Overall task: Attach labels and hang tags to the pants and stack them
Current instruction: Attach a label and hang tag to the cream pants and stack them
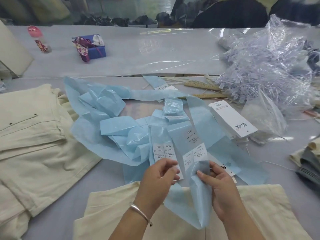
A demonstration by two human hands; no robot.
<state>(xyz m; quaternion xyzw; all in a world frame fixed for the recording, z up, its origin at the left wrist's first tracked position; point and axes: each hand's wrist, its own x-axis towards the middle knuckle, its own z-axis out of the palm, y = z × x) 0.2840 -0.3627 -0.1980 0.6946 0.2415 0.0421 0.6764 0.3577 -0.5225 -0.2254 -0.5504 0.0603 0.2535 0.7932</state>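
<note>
Both hands work above one cream pants [107, 212] lying on the bench [107, 174]. The left hand [158, 175] pinches a blue strip [161, 149] carrying two white labels [163, 151]; the right hand [219, 184] pinches a second strip [195, 191] with two labels. Another pants [34, 135] lies left; one tag stack [232, 118] lies right.

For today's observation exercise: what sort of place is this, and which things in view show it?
Probably a garment finishing or packing workshop. Folded cream pants lie on a long worktable, a stack of white hang tags sits ready, and both hands work a blue strip of size labels.
</note>
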